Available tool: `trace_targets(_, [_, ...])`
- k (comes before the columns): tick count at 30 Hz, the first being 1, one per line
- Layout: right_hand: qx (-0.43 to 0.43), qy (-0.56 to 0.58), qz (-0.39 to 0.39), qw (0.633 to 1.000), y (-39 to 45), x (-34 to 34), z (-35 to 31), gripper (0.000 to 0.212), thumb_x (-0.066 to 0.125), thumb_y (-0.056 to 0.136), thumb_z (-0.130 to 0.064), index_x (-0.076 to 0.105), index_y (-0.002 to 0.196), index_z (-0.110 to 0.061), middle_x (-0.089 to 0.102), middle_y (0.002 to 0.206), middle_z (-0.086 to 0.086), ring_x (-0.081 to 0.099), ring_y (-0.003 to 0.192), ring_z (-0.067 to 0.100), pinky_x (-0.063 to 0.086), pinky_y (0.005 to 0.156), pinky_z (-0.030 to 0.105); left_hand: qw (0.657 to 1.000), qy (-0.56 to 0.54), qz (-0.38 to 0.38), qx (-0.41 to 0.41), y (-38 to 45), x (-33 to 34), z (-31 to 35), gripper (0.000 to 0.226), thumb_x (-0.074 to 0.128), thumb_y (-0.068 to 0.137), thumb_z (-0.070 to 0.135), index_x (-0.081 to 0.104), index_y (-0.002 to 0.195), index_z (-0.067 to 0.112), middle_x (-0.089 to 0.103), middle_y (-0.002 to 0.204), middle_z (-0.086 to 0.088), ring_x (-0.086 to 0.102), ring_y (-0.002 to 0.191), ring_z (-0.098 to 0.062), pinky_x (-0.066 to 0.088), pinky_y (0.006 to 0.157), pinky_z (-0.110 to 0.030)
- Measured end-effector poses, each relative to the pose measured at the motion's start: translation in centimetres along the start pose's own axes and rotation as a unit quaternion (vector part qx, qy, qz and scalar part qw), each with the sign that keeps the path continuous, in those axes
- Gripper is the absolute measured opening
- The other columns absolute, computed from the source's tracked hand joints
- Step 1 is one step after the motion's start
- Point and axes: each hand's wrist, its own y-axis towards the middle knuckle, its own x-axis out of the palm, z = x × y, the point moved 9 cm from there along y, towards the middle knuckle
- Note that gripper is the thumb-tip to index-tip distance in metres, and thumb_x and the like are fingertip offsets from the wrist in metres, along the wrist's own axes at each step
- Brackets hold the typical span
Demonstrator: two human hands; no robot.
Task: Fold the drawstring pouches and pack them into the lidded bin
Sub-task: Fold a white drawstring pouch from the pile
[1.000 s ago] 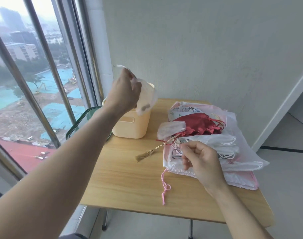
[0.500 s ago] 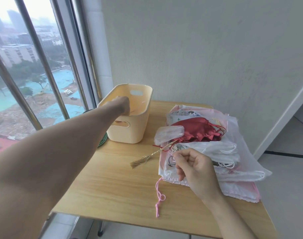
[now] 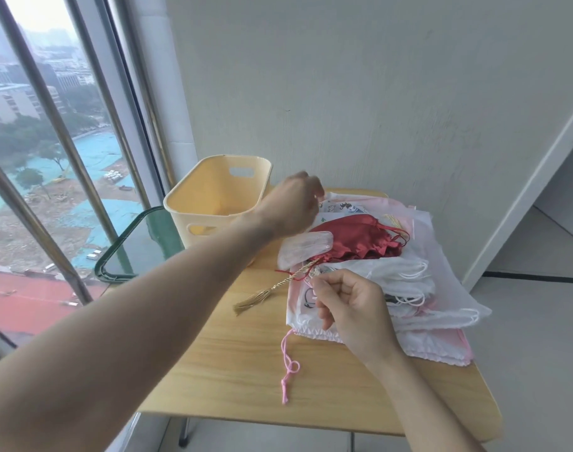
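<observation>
A small wooden table [image 3: 233,363] is seen set against a pale wall [image 3: 360,93], with a barred window [image 3: 50,141] to the left. An open cream plastic bin [image 3: 213,203] is placed at the table's far left corner; no lid is fitted on it, and what lies at its bottom cannot be made out. A dark green framed panel [image 3: 138,246], possibly the lid, is seen just beside the bin on the window side, though this cannot be confirmed. A loose pile of drawstring pouches [image 3: 409,288] is spread over the right half of the table, well outside the bin. Within the pile, a red satin pouch [image 3: 350,239] is lying on top toward the far side, a small translucent pale pouch [image 3: 306,247] is touching its left edge, and white sheer pouches with white cords are layered beneath and to the right. A gold tasselled cord [image 3: 265,293] is extended from the pile onto the bare table, and a pink knotted cord [image 3: 288,370] is trailing from the pile's near edge toward the front. The left hand [image 3: 291,207] is held over the far left edge of the pile, just beside the bin's right rim; its fingers are turned away and blurred, so whether anything is grasped cannot be told. The right hand [image 3: 350,308] is resting on the near part of the pile, fingers curled, with thumb and forefinger pinched on a printed pouch [image 3: 306,296] at the spot where the cords meet.
</observation>
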Motion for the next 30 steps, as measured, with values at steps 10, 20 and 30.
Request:
trace_targets(10, [-0.012, -0.029, 0.005, 1.0, 0.1, -0.9, -0.2, 0.009, 0.067, 0.095, -0.011, 0.072, 0.087, -0.01, 0.067, 0.063, -0.003, 0.06, 0.059, 0.01, 0.051, 0.052, 0.029, 0.996, 0.004, -0.082, -0.025, -3.0, 7.0, -1.5, 0.016, 0.062, 0.095, 0.02, 0.076, 0.103, 0.016, 0.075, 0.104, -0.002, 0.068, 0.095, -0.023, 0.055, 0.085, -0.039])
trace_targets(20, [-0.028, -0.007, 0.051, 0.998, 0.2, -0.9, -0.9, 0.011, 0.069, 0.093, -0.01, 0.066, 0.103, -0.012, 0.068, 0.08, 0.004, 0.063, 0.063, 0.018, 0.055, 0.051, 0.034, 0.993, -0.066, 0.095, -0.002, -8.9, 0.5, 0.1, 0.009, 0.064, 0.091, 0.018, 0.07, 0.085, 0.016, 0.067, 0.076, 0.009, 0.059, 0.068, -0.006, 0.05, 0.066, -0.026])
trace_targets(30, [-0.057, -0.005, -0.031, 0.998, -0.1, 1.8, -1.4, 0.032, 0.067, 0.092, -0.039, 0.062, 0.118, -0.021, 0.064, 0.105, 0.012, 0.067, 0.086, 0.039, 0.058, 0.06, 0.041, 0.981, -0.118, 0.153, 0.001, -15.0, -3.5, 2.3, 0.003, 0.068, 0.093, 0.021, 0.07, 0.091, 0.02, 0.059, 0.076, 0.016, 0.056, 0.069, -0.006, 0.043, 0.062, -0.015])
